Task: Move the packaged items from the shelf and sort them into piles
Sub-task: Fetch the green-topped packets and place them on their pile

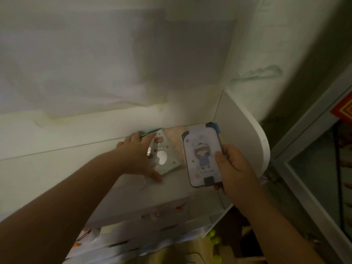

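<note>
On the white shelf (57, 168) lies a pale green packaged item (163, 155) with red bear prints and a clear window. My left hand (137, 155) grips its left edge, thumb at its near corner, fingers over its far edge. A pink packaged item (176, 141) lies partly under it, against the wall. My right hand (234, 172) holds a white-and-blue packaged item (202, 153) with a cartoon figure, lifted above the shelf's right end.
The shelf's rounded white side panel (253, 134) stands right of my right hand. A white wall (114, 63) rises behind. Lower shelves with more packages (133, 239) show below. A glass-fronted frame (314, 149) is at the far right.
</note>
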Motion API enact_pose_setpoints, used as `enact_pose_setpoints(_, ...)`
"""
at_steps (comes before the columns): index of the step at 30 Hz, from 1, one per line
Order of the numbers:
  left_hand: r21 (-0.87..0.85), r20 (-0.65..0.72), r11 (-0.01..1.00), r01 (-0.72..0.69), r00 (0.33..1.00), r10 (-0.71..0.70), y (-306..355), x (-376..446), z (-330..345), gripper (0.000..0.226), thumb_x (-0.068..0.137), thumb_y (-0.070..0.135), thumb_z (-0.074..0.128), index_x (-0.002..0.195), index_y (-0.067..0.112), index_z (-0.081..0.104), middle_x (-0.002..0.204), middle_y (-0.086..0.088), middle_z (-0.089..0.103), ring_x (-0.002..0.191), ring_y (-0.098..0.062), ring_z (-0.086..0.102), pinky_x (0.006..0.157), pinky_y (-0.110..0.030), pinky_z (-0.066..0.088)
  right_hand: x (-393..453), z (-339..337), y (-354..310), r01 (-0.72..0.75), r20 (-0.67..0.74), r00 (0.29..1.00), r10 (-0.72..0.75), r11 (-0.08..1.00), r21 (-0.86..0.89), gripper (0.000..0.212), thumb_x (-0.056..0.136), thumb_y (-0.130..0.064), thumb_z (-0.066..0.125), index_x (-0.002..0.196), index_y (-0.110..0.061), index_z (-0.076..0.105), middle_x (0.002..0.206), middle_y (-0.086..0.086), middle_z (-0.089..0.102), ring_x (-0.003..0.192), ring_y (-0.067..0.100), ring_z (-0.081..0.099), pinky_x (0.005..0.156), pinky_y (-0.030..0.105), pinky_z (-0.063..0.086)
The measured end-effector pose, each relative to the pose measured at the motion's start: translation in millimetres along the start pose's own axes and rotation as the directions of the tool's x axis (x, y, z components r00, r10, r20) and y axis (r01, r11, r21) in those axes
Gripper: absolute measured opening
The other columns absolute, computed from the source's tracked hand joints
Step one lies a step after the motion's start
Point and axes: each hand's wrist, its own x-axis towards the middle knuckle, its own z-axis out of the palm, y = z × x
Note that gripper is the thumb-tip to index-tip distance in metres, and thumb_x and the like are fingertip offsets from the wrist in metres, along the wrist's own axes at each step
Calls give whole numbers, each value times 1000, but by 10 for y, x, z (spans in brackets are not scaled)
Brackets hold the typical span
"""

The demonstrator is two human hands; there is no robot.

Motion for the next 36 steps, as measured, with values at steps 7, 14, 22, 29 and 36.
enact_pose_setpoints(7,-85,-99,996,8,995,-16,-8,-13,-122,150,32,78,79,152,36,1,156,-7,14,140,-36,22,112,-51,32,14,8,-28,16,0,1000,-16,1000,-3,13,103,-26,45,102,-22,57,92,-1,68,63,4,65,44,16,46)
enact_pose_setpoints(14,-582,-375,796,-166,924,-82,-57,-248,-229,90,68,19,87,144,29,41,126,5,59,105,-10,60,77,-23,55,48,45,-100,38,-16,999,-37,998,41,17,104,-24,43,109,-20,58,91,-2,68,58,0,64,41,13,44)
enact_pose_setpoints(22,-986,-162,86,-140,912,-377,-143,-693,-312,24,85,8,71,109,10,67,98,-6,76,91,-26,73,83,-45,58,150,289,-215,67,-5,998,-67,982,178,18,103,-26,43,107,-19,59,87,6,68,52,5,61,41,16,43)
enact_pose_setpoints(29,-957,-98,-178,-228,835,-542,-477,-1126,-277,23,99,25,55,111,8,64,102,-14,75,90,-31,73,71,-43,60,196,788,-299,42,80,994,-68,955,293,19,103,-24,45,102,-12,60,72,3,69,46,12,57,37,22,42)
enact_pose_setpoints(36,-986,114,-167,12,775,-621,-817,-1649,-193,14,80,2,51,92,5,58,86,-20,63,72,-33,65,52,-35,55,-12,1270,-462,38,172,981,-90,957,287,20,104,-23,44,90,-19,57,66,-5,69,43,10,55,35,21,40)
